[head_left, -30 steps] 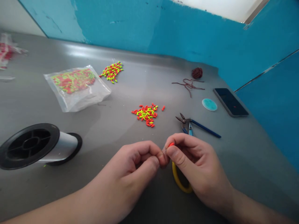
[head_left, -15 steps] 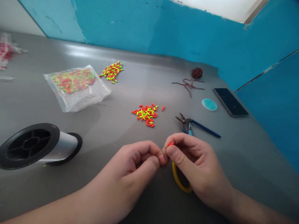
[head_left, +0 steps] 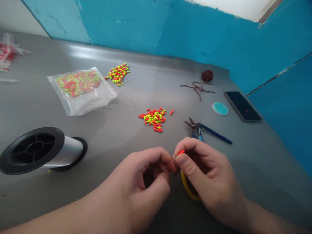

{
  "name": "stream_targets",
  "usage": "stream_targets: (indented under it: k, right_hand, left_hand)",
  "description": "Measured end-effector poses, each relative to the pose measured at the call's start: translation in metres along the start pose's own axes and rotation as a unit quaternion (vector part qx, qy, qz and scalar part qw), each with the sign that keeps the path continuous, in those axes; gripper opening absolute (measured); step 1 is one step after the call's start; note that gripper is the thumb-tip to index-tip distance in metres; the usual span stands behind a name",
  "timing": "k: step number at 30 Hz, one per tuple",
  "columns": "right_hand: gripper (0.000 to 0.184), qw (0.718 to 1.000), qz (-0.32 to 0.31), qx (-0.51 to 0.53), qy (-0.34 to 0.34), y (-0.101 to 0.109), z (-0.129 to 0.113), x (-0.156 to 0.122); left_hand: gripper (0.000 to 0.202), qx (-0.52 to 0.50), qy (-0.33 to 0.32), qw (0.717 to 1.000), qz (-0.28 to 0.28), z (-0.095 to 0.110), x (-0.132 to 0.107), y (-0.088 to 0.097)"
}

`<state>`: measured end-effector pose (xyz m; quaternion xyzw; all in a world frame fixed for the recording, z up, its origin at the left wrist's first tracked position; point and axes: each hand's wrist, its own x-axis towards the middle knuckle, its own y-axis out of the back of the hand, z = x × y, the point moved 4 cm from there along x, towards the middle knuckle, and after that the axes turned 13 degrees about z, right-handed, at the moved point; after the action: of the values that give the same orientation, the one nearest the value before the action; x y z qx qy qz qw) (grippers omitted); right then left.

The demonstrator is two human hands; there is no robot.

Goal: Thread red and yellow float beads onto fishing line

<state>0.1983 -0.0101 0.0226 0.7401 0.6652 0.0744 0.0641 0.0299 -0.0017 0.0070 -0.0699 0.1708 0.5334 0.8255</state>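
Note:
Between the thumb and forefinger of my right hand [head_left: 207, 175] an orange-red oval bead [head_left: 180, 152] is pinched. A thin clear line [head_left: 171, 161] runs from that bead to the curled fingers of my left hand [head_left: 148, 175], which are closed on it. Both hands meet low in the middle of the view, fingertips nearly touching. Beyond them lies a pile of orange and yellow beads [head_left: 154, 119]. Yellow-handled scissors [head_left: 187, 188] and blue-handled pliers [head_left: 212, 131] lie by my right hand, the scissors partly hidden beneath it.
A large spool of clear line [head_left: 69, 152] stands at left. Behind it are a bag of beads [head_left: 95, 96] and another bead heap [head_left: 118, 74]. At right lie brown cord [head_left: 198, 87], a cord ball [head_left: 207, 75], a turquoise disc [head_left: 220, 108] and a phone [head_left: 242, 106].
My left thumb has shifted down, widening the gap to its forefinger. The bead stays pinched in my right hand. The whole view has shifted slightly.

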Motion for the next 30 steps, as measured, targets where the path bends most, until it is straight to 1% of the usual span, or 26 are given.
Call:
stream_targets:
  k: [4,6,7,8,10,12,15,18,20,23,27,30]
  right_hand:
    - [0.017,0.999,0.010,-0.032,0.040,0.006,-0.006,0.000]
    - [0.015,0.995,0.021,-0.064,0.069,0.010,-0.008,0.002]
    - [0.013,0.991,0.031,-0.090,0.097,0.012,-0.010,0.004]
    - [0.011,0.983,0.038,-0.121,0.136,0.014,-0.012,0.005]
    - [0.011,0.958,0.042,-0.181,0.219,0.016,-0.016,0.009]
    - [0.012,0.936,0.030,-0.216,0.275,0.014,-0.016,0.012]
    - [0.013,0.925,-0.011,-0.234,0.301,0.009,-0.010,0.014]
    - [0.012,0.919,-0.051,-0.247,0.302,0.004,-0.002,0.014]
    - [0.012,0.916,-0.066,-0.257,0.302,0.002,0.002,0.013]
    - [0.013,0.914,-0.074,-0.269,0.295,0.001,0.006,0.014]
    - [0.013,0.925,-0.068,-0.262,0.266,0.002,0.008,0.015]
    - [0.014,0.932,-0.066,-0.262,0.242,0.002,0.008,0.017]
  left_hand:
    - [0.029,0.050,-0.049,0.997,0.004,0.006,-0.001,0.001]
    - [0.025,0.102,-0.108,0.988,0.037,0.007,-0.001,0.006]
    - [0.020,0.132,-0.151,0.977,0.067,0.007,-0.002,0.010]
    - [0.020,0.158,-0.197,0.962,0.098,0.008,-0.002,0.013]
    - [0.034,0.200,-0.275,0.929,0.145,0.010,-0.003,0.018]
    - [0.040,0.223,-0.316,0.907,0.165,0.011,-0.003,0.021]
    - [0.038,0.239,-0.325,0.898,0.174,0.011,0.000,0.024]
    - [0.035,0.243,-0.320,0.900,0.171,0.011,0.002,0.025]
    - [0.032,0.245,-0.317,0.901,0.167,0.012,0.004,0.024]
    - [0.028,0.255,-0.319,0.898,0.164,0.013,0.006,0.023]
    - [0.021,0.269,-0.335,0.891,0.150,0.014,0.010,0.020]
    - [0.018,0.267,-0.340,0.891,0.141,0.013,0.010,0.019]
